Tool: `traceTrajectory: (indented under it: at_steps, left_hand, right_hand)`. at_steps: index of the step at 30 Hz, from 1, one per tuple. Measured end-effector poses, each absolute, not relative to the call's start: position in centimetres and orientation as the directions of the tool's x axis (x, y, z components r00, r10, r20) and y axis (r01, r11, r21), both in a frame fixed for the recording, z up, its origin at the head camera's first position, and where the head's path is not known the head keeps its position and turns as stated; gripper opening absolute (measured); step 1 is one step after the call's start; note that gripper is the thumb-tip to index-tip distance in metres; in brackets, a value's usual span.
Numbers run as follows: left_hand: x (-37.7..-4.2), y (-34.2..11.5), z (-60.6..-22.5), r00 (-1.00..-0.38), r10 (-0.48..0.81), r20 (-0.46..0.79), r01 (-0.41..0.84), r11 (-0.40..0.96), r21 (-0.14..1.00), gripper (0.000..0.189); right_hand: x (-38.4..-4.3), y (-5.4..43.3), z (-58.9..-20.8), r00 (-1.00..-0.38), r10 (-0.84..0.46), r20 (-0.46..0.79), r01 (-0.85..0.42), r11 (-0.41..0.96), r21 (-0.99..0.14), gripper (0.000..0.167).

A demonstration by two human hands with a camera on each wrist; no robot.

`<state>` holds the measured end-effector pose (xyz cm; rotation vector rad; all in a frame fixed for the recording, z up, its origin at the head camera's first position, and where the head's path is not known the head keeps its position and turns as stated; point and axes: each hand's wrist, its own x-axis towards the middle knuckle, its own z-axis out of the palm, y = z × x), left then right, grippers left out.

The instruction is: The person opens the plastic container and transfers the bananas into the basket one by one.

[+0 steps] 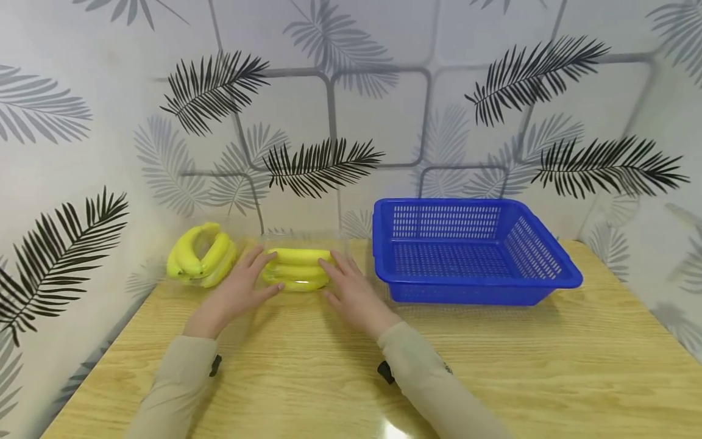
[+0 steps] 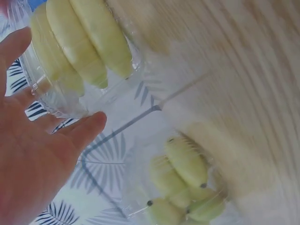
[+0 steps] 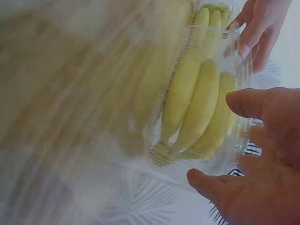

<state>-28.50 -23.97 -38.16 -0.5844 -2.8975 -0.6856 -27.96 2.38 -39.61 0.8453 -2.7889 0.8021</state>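
In the head view a clear plastic box (image 1: 304, 235) holding several yellow bananas (image 1: 298, 271) sits toward the back of the table. My left hand (image 1: 237, 297) is at its left end, fingers spread and fairly straight at the side. At the opposite end my right hand (image 1: 356, 297) has its fingertips over the edge beside the fruit. The left wrist view shows the left fingers (image 2: 16, 44) along the box wall and the thumb just off its corner. From the right wrist, the right hand (image 3: 262, 159) appears spread around the other corner.
Left of the box, close to the wall, stands another clear pack of bananas (image 1: 204, 256). A blue plastic basket (image 1: 477, 283) with slotted sides is on the right. Leaf-patterned wallpaper (image 1: 378, 116) rises behind the wooden table (image 1: 307, 378).
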Motion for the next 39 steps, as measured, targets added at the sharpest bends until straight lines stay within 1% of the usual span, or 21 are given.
traceTrajectory:
  at_steps: [5,12,16,19,21,23,27,29,35,39]
  left_hand:
    - [-27.1,-24.3,-37.8,-0.91,0.373,0.179,0.414,0.816,0.404,0.07]
    - [-25.0,-24.0,-36.2,-0.901,0.417,0.119,0.426,0.795,0.432,0.064]
    - [-24.3,-23.9,-35.5,-0.891,0.442,0.1,0.44,0.79,0.427,0.064]
    - [-24.4,-24.0,-35.7,-0.886,0.448,0.117,0.452,0.782,0.43,0.065]
    - [-24.7,-24.1,-36.1,-0.888,0.442,0.126,0.448,0.773,0.45,0.07]
    - [-25.1,-24.1,-36.6,-0.895,0.43,0.119,0.43,0.759,0.489,0.081]
    - [-25.8,-24.1,-37.5,-0.916,0.394,0.081,0.369,0.743,0.559,0.107]
    - [-26.1,-24.2,-37.8,-0.921,0.382,0.076,0.354,0.741,0.571,0.113]
    - [-26.8,-24.8,-37.7,-0.923,0.377,0.075,0.344,0.723,0.599,0.116]
    - [-27.1,-25.1,-37.6,-0.925,0.374,0.066,0.33,0.705,0.627,0.112]
  right_hand:
    - [-26.5,3.1,-39.3,-0.817,-0.529,0.23,-0.575,0.718,-0.392,0.061]
    - [-24.1,3.9,-39.5,-0.787,-0.559,0.263,-0.617,0.714,-0.33,0.065]
    - [-22.8,4.0,-39.6,-0.788,-0.563,0.249,-0.616,0.722,-0.315,0.069]
    - [-22.5,4.1,-39.3,-0.796,-0.554,0.244,-0.605,0.749,-0.271,0.069]
    - [-22.6,4.0,-39.0,-0.804,-0.533,0.263,-0.59,0.771,-0.239,0.067]
    - [-22.8,3.9,-38.6,-0.813,-0.508,0.285,-0.573,0.785,-0.234,0.064]
    - [-23.5,3.6,-38.4,-0.824,-0.462,0.329,-0.552,0.786,-0.279,0.06]
    - [-23.7,3.4,-38.4,-0.829,-0.447,0.337,-0.542,0.79,-0.286,0.061]
    - [-24.3,2.9,-38.1,-0.849,-0.405,0.339,-0.508,0.803,-0.312,0.063]
    - [-24.6,2.4,-37.8,-0.854,-0.39,0.345,-0.492,0.819,-0.294,0.062]
